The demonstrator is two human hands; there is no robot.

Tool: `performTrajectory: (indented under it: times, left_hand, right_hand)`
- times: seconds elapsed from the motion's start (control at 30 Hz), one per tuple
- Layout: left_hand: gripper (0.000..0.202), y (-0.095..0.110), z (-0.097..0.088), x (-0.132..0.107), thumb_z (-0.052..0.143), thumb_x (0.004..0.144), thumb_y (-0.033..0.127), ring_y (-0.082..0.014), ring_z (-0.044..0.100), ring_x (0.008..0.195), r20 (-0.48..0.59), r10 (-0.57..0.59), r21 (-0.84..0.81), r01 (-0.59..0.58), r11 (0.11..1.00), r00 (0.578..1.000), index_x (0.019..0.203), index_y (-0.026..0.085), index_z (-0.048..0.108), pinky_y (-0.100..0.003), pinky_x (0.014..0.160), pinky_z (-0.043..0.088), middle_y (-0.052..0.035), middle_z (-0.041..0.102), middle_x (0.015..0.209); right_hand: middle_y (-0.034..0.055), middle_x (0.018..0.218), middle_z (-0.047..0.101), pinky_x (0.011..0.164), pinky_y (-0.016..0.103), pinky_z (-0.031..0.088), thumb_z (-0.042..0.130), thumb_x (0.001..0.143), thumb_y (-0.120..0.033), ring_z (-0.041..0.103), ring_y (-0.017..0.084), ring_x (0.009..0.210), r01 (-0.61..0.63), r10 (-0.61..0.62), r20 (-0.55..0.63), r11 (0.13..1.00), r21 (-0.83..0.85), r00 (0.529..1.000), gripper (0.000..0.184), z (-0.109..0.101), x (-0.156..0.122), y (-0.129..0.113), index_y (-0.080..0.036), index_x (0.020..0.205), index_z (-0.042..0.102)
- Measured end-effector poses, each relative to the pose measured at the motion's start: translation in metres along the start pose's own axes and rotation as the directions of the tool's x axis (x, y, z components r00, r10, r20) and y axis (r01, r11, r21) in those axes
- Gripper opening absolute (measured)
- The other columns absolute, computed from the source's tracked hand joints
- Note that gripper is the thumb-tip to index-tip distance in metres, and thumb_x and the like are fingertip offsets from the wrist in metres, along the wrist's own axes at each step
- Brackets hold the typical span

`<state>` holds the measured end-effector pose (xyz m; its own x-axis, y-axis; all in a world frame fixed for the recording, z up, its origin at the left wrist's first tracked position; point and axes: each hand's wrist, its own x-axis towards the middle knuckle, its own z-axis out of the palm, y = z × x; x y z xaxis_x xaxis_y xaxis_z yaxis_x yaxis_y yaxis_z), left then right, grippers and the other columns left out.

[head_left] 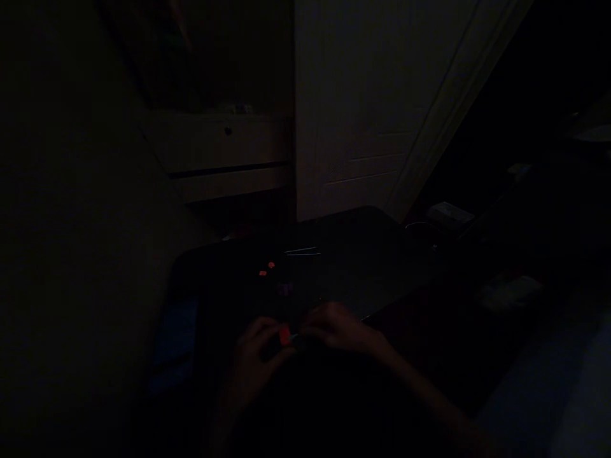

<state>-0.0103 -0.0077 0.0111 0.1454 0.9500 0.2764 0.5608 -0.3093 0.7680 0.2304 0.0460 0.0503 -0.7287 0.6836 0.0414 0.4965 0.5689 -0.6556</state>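
Observation:
The scene is very dark. My left hand pinches a small bright orange-red block-like piece between thumb and fingers, over the near part of a dark table. Close on its right, my right hand has its fingers drawn together. A thin pale tip shows between the orange piece and my right fingers; what it belongs to is hidden. Two small orange bits lie farther off on the table, with a dim purple piece nearer my hands. Beyond these rests a pair of slim metal tweezers.
The dark tabletop has rounded corners. Behind it stand a pale panelled door and a drawer unit. A blue item lies at the left. On the right, a pale box-like object and a whitish bundle show faintly.

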Motion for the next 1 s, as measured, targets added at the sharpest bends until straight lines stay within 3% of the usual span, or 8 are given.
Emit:
performTrajectory:
  times: [0.13,0.37,0.7,1.0]
  left_hand:
    - [0.024,0.002,-0.001,-0.001,0.077,0.085,0.033,-0.0245,0.074,0.098,0.011,0.025,0.020,-0.025,0.999,1.000,0.109,0.031,0.081,-0.039,0.088,0.063,-0.0041,0.075,0.104]
    - [0.022,0.004,0.000,0.001,0.075,0.084,0.026,-0.0240,0.073,0.096,0.000,0.038,0.030,-0.038,0.999,0.999,0.105,0.028,0.080,-0.038,0.086,0.063,-0.0044,0.075,0.103]
    - [0.018,0.010,-0.001,0.001,0.073,0.086,0.029,-0.0236,0.073,0.093,-0.003,0.028,0.027,-0.028,0.999,1.000,0.103,0.027,0.080,-0.037,0.083,0.062,-0.0044,0.075,0.100]
    - [0.018,0.008,0.001,0.000,0.072,0.087,0.027,-0.0231,0.072,0.094,0.007,0.018,0.027,-0.018,0.999,1.000,0.103,0.027,0.079,-0.035,0.083,0.061,-0.0045,0.074,0.102]
  right_hand:
    - [0.0062,0.107,0.081,0.082,0.026,0.047,0.058,0.107,-0.023,0.072,0.020,0.095,-0.045,0.042,-0.064,0.998,-0.040,0.997,0.022,0.006,0.000,-0.004,-0.019,0.112,0.078]
    - [0.0048,0.097,0.080,0.073,0.027,0.042,0.060,0.103,-0.025,0.072,0.020,0.086,-0.163,0.151,-0.118,0.981,-0.101,0.981,0.017,0.007,-0.001,-0.012,-0.020,0.104,0.077]
    - [0.0030,0.083,0.079,0.062,0.027,0.036,0.059,0.105,-0.046,0.069,0.019,0.074,-0.321,0.323,-0.006,0.940,-0.118,0.946,0.033,-0.002,0.011,-0.015,-0.024,0.094,0.081]
    - [0.0022,0.084,0.079,0.062,0.025,0.039,0.071,0.096,-0.042,0.069,0.017,0.075,-0.387,0.388,0.030,0.922,-0.028,0.921,0.024,-0.002,0.022,-0.009,-0.023,0.092,0.083]
